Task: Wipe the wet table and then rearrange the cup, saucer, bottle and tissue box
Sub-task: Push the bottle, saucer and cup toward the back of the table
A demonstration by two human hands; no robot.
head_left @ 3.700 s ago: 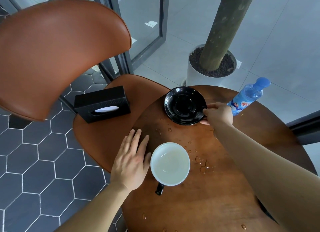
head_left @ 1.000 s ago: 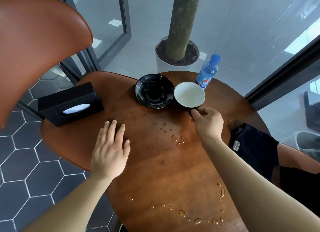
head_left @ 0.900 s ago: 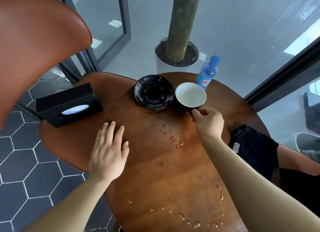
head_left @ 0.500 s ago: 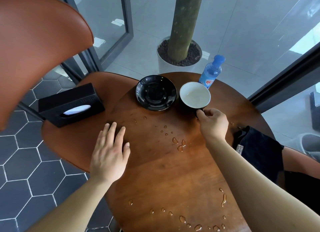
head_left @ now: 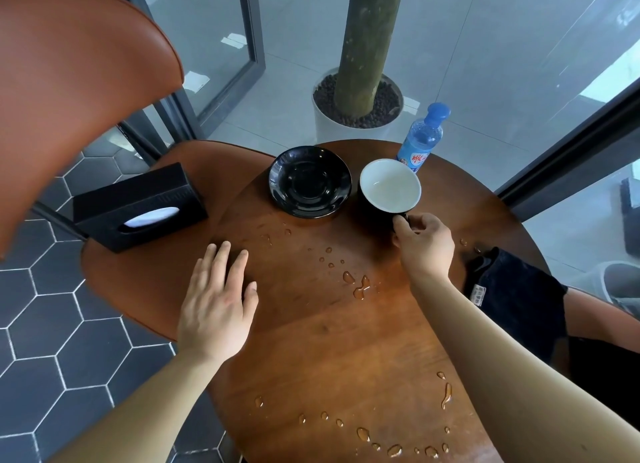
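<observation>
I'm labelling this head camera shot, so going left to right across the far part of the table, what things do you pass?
Tissue box → saucer → cup, its handle pinched by the right hand → bottle.

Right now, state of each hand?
Left hand: open, flat on the table, holding nothing.
Right hand: closed on the cup handle.
</observation>
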